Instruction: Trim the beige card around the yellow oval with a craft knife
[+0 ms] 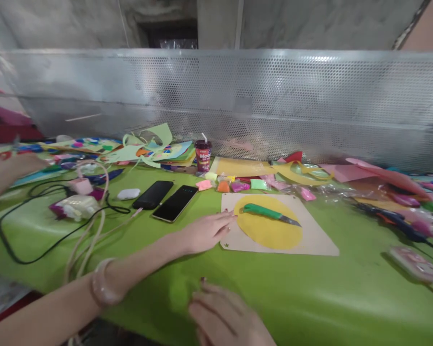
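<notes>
My left hand (206, 231) lies flat with its fingers apart, the fingertips touching the left edge of a beige board (315, 240). On the board rests a yellow paper circle (270, 233), and a green-handled cutter knife (270, 214) lies across the circle. A pale bracelet (101, 287) sits on my left wrist. My right hand (226, 317) is blurred at the bottom edge, resting on the green table cover (310, 298) with loosely bent fingers and nothing in it.
Two black phones (153, 193) (175, 203) and a white earbud case (128, 193) lie left of the board. Behind stand a cup with a straw (202, 154), small clay packets (238, 185) and coloured paper sheets (144, 149). Another person's hand (18, 166) is far left, near cables (54, 240).
</notes>
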Demonstrator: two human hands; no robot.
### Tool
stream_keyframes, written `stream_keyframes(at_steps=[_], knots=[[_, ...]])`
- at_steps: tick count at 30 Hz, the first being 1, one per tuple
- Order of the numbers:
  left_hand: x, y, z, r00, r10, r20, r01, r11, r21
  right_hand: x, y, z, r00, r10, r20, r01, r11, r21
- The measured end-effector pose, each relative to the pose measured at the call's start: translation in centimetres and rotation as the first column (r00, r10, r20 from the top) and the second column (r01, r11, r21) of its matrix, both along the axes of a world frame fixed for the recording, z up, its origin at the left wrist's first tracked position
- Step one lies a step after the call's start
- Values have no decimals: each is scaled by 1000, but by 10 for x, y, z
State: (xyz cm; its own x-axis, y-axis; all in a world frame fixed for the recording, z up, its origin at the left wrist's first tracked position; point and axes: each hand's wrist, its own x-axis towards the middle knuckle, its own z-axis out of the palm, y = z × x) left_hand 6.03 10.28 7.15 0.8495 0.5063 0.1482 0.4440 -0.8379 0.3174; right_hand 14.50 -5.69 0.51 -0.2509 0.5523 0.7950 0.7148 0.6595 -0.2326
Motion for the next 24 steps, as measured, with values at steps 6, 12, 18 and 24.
stream_keyframes(at_steps=[6, 12, 18, 24], knots=[[0, 1, 1, 994, 25, -103, -28, 999, -29, 123, 42, 80, 736, -374, 564, 541, 826, -158], [-23, 6, 11, 982, -3, -188, -6, 999, -48, 146, 96, 93, 559, -219, 800, 630, 740, -237], [-31, 4, 18, 981, 74, -182, -84, 995, -48, 133, 128, 97, 552, -168, 817, 664, 681, -309], [-53, 8, 23, 974, 136, -179, -141, 990, -17, 144, 126, 117, 703, -371, 607, 630, 721, -289]])
